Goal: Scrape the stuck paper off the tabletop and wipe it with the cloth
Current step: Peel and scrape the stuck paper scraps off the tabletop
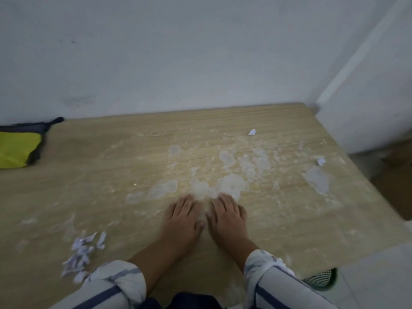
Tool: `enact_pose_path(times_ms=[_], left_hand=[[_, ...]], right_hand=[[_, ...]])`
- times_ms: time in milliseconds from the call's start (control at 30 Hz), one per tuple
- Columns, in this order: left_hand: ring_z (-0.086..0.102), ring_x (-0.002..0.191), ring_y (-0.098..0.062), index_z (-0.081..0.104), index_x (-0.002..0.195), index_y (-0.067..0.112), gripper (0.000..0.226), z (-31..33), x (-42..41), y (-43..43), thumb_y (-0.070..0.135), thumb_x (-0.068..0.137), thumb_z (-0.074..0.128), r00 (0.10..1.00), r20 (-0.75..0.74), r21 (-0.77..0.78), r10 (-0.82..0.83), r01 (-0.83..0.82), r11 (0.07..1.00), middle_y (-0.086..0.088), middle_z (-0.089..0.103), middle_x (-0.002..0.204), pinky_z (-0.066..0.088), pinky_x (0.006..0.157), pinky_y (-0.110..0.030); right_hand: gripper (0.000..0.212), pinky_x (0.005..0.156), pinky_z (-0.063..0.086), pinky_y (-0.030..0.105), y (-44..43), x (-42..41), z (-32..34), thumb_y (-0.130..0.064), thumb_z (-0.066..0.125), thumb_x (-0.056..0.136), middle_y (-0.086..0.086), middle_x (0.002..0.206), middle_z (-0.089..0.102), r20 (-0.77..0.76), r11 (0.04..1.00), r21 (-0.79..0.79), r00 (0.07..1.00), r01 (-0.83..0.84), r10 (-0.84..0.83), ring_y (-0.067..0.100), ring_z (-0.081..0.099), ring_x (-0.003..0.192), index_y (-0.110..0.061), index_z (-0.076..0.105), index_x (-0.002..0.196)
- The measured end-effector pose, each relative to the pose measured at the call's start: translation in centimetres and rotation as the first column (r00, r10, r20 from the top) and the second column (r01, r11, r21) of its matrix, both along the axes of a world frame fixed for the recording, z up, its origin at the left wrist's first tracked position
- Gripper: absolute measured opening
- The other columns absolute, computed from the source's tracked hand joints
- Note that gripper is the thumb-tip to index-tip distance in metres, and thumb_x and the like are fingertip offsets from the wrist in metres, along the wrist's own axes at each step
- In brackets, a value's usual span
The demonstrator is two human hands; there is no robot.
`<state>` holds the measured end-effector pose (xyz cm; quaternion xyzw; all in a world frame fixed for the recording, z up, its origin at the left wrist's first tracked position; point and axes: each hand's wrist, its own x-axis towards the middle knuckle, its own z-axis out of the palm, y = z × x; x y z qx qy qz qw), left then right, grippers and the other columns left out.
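Whitish patches of stuck paper [231,186] are smeared across the middle and right of the light wooden tabletop [100,175]. My left hand [181,216] and my right hand [226,214] lie side by side, palms down, on the table. Their fingertips touch the near edge of the patches. Neither hand holds anything. A yellow cloth [19,150] with a dark border lies at the far left, by the wall. A pile of torn paper scraps [83,253] sits near the front left edge, beside my left sleeve.
Two loose paper bits lie apart: one scrap [252,132] at the back, another scrap [321,161] at the right. A grey wall runs behind the table, with a white pillar [367,85] at the right. A green mesh object [321,279] shows below the table's front right corner.
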<state>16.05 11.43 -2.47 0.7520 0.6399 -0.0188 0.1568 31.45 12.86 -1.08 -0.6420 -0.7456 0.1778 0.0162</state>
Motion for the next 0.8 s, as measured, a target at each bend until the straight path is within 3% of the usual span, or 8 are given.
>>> enact_pose_path(times_ms=[100,200,333,633,800], left_hand=[[0.03,0.139,-0.03,0.044,0.139,0.016,0.064,0.0,4.2,2.9,0.05,0.088,0.024,0.998,0.068,-0.006,-0.013,0.013,1.0,-0.009,0.039,0.148,0.019,0.109,-0.044],[0.033,0.138,-0.031,0.045,0.138,0.015,0.066,0.0,8.5,5.7,0.051,0.088,0.023,0.997,0.068,0.006,-0.042,0.042,0.999,-0.01,0.041,0.147,0.018,0.108,-0.046],[0.003,0.146,-0.024,0.02,0.149,0.018,0.082,-0.3,13.7,9.3,0.056,0.079,-0.001,0.991,0.118,0.033,-0.067,0.063,0.997,-0.005,0.011,0.159,0.0,0.116,-0.041],[-0.002,0.146,-0.022,0.014,0.149,0.018,0.085,-0.4,20.6,16.1,0.057,0.076,-0.006,0.993,0.083,0.038,-0.085,0.083,0.996,-0.004,0.005,0.159,-0.001,0.116,-0.041],[-0.006,0.146,-0.024,0.011,0.15,0.018,0.084,-0.4,22.1,19.3,0.058,0.077,-0.005,0.991,0.089,0.035,-0.098,0.095,0.995,-0.006,0.001,0.159,-0.004,0.116,-0.042]], right_hand=[[0.073,0.114,0.012,0.042,2.5,3.9,0.0,-0.053,0.0,0.081,0.002,0.154,0.023,0.006,0.999,0.006,0.999,0.038,-0.038,0.019,0.013,0.144,-0.024,0.032,0.14],[0.056,0.113,0.013,0.041,4.9,8.0,0.0,-0.046,0.013,0.093,0.002,0.153,0.024,0.013,0.997,0.001,0.997,0.074,-0.074,0.019,0.014,0.143,-0.023,0.034,0.139],[0.044,0.114,0.011,0.04,7.7,13.1,-0.1,-0.038,0.029,0.099,0.001,0.154,0.022,0.007,0.993,-0.006,0.993,0.115,-0.115,0.019,0.012,0.143,-0.022,0.034,0.139],[0.043,0.115,0.011,0.041,12.7,20.8,0.0,-0.035,0.032,0.098,0.006,0.153,0.024,-0.048,0.977,-0.001,0.976,0.211,-0.211,0.024,0.015,0.142,-0.018,0.04,0.136],[0.049,0.115,0.01,0.046,16.5,25.7,1.3,-0.03,0.038,0.093,0.008,0.157,0.011,-0.051,0.895,0.05,0.896,0.444,-0.442,0.029,0.008,0.144,-0.021,0.029,0.14]])
